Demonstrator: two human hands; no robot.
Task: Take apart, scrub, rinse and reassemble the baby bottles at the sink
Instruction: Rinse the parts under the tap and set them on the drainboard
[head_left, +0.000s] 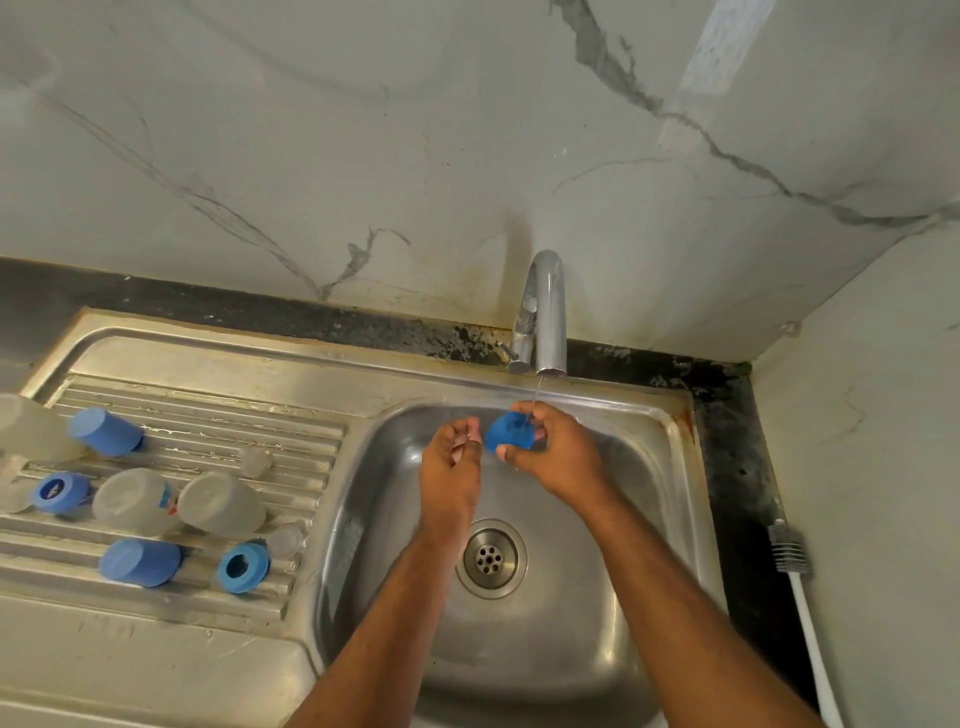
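- Head view, landmark tap (543, 312): far to its left, bottle bodies (137, 501) and blue caps (106, 431) lie on the draining board (208, 410), likely to drip dry.
- Left hand (451, 467), below tap: fingers loosely curled, contents unclear.
- Right hand (556, 452) grips blue bottle part (506, 434) directly beneath the spout, for rinsing.
- Bottle brush (789, 551) lies far right.
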